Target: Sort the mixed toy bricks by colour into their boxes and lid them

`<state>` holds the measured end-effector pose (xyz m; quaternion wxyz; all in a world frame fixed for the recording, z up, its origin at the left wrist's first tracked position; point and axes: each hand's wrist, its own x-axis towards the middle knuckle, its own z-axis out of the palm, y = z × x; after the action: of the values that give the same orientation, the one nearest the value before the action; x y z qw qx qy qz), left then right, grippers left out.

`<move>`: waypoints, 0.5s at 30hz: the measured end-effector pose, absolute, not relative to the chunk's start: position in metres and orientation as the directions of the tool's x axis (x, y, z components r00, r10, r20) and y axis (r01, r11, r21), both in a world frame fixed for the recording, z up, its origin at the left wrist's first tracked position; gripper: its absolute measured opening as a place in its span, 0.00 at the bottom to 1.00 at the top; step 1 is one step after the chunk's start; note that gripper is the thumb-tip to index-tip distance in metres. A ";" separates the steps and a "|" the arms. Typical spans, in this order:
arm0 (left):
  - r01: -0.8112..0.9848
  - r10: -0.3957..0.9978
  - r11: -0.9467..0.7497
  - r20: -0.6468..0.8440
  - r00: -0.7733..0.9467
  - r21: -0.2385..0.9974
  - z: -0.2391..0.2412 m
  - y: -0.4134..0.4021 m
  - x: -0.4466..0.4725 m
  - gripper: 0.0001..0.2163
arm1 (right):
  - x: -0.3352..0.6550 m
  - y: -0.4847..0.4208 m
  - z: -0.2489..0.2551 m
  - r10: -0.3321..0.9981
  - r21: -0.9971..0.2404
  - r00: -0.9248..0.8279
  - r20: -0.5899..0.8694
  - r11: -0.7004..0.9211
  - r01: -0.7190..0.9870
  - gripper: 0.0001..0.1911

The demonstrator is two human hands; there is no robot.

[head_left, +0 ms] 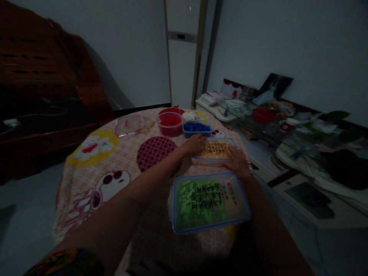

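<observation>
A lidded plastic food storage box [214, 150] with a blue rim, dark writing on the lid and orange-yellow contents lies on the table between my hands. My left hand [196, 144] is closed around its left end. My right hand [238, 160] grips the right end, fingers over the lid edge and thumb along the near side. Closer to me, under my forearms, sits a larger lidded box [211, 203] with green pieces inside. Just beyond my left hand stands a box of blue pieces [197, 128]. The undersides of both hands are hidden.
A round tub [170, 124] with red pieces and some white pieces [189, 117] stand at the table's far side. A clear lid [128, 125] lies at the far left on the patterned tablecloth [120, 199]. A cluttered glass-topped cabinet [258, 126] is on the right, a wooden bench [51, 76] on the left.
</observation>
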<state>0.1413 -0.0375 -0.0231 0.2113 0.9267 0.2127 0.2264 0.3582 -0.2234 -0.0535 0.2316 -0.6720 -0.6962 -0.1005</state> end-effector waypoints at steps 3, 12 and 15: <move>0.305 0.480 -0.830 0.321 0.816 0.467 -0.020 -0.034 0.150 0.17 | 0.356 -0.224 -0.049 0.899 -0.138 -0.033 0.436 0.103 0.985 0.36; 0.360 0.500 -0.763 0.137 0.855 0.536 -0.010 -0.023 0.193 0.29 | 0.355 -0.221 -0.054 0.850 -0.102 -0.089 0.519 0.165 0.981 0.33; 0.423 0.514 -0.776 0.079 0.854 0.468 -0.006 -0.026 0.204 0.29 | 0.354 -0.222 -0.055 0.838 -0.101 -0.077 0.541 0.155 0.983 0.32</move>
<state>0.2037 -0.0258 -0.0058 0.2229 0.9367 0.2500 0.1017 0.3535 -0.2217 -0.0551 0.2468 -0.6330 -0.7189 -0.1469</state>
